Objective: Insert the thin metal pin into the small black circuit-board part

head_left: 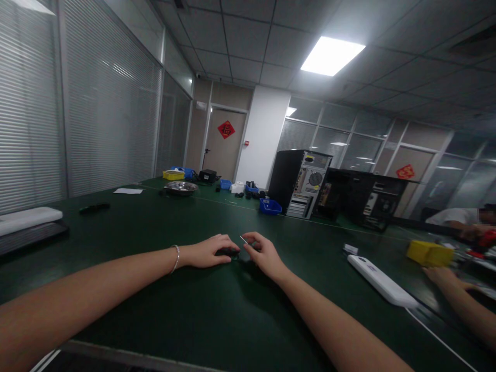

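Near the middle of the green table, my left hand wears a silver bracelet at the wrist. Its fingers curl around a small dark object, largely hidden beneath them; its kind does not show. Just to the right, my right hand is raised slightly, thumb and fingers pinching a thin, light-coloured sliver. That sliver points up and left and is too small to name. A narrow gap lies between the two hands.
Computer towers stand at the back right, behind a blue bin. A metal bowl sits back left. Right of me lies a white power strip; beyond it are a yellow box and other people's arms.
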`<state>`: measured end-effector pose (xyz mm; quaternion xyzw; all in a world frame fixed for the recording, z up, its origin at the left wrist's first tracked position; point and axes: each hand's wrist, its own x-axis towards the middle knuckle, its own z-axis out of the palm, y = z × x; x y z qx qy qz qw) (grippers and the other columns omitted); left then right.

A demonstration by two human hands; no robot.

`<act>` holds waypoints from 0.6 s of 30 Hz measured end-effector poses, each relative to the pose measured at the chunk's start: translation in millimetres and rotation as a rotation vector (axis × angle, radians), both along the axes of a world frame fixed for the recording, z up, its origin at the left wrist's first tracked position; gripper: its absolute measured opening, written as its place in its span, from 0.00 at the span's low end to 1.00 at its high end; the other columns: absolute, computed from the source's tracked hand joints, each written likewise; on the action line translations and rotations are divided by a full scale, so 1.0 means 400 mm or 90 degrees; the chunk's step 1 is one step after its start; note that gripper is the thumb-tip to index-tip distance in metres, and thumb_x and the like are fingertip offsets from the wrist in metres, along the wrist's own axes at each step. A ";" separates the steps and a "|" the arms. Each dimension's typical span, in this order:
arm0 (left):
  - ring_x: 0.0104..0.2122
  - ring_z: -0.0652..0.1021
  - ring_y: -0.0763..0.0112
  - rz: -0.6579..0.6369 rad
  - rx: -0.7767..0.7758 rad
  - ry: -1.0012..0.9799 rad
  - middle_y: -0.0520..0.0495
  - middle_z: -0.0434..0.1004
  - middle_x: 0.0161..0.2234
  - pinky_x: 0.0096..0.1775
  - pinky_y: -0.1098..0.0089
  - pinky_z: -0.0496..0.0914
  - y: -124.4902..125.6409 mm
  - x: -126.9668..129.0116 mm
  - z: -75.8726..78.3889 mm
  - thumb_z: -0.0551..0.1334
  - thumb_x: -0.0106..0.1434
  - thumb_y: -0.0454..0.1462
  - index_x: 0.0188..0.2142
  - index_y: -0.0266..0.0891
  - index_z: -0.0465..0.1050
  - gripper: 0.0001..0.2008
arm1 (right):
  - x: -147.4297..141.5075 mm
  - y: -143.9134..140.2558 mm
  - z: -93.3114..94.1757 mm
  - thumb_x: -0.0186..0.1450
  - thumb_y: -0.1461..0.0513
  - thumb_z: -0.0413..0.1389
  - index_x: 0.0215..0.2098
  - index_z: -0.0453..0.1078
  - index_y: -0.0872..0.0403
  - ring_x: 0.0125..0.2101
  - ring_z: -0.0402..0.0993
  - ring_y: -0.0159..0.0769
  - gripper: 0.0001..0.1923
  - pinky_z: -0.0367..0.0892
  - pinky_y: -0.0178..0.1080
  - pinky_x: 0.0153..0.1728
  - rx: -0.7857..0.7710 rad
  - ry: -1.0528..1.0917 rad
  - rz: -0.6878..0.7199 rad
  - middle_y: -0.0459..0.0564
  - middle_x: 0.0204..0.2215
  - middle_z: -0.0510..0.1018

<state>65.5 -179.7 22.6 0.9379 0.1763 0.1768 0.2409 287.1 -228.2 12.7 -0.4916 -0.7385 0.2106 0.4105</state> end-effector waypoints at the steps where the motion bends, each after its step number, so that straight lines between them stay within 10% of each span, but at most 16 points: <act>1: 0.45 0.68 0.63 0.003 -0.002 -0.005 0.46 0.66 0.45 0.47 0.65 0.62 0.001 0.002 -0.003 0.57 0.62 0.41 0.51 0.46 0.66 0.17 | 0.002 0.000 0.001 0.62 0.57 0.55 0.46 0.69 0.53 0.26 0.70 0.32 0.15 0.65 0.33 0.23 -0.008 0.001 0.002 0.50 0.37 0.74; 12: 0.41 0.71 0.65 0.084 -0.057 -0.047 0.46 0.70 0.41 0.43 0.67 0.65 0.025 0.004 -0.014 0.55 0.63 0.43 0.47 0.42 0.71 0.15 | 0.005 -0.005 0.000 0.62 0.55 0.55 0.45 0.71 0.54 0.22 0.69 0.28 0.16 0.64 0.30 0.17 -0.095 -0.009 0.074 0.51 0.38 0.76; 18: 0.39 0.75 0.68 0.107 -0.347 -0.179 0.45 0.72 0.40 0.43 0.66 0.67 0.037 0.019 -0.029 0.58 0.61 0.40 0.53 0.36 0.63 0.22 | -0.015 -0.018 0.003 0.62 0.54 0.54 0.47 0.70 0.53 0.25 0.72 0.30 0.18 0.65 0.29 0.17 -0.099 0.030 0.094 0.52 0.41 0.76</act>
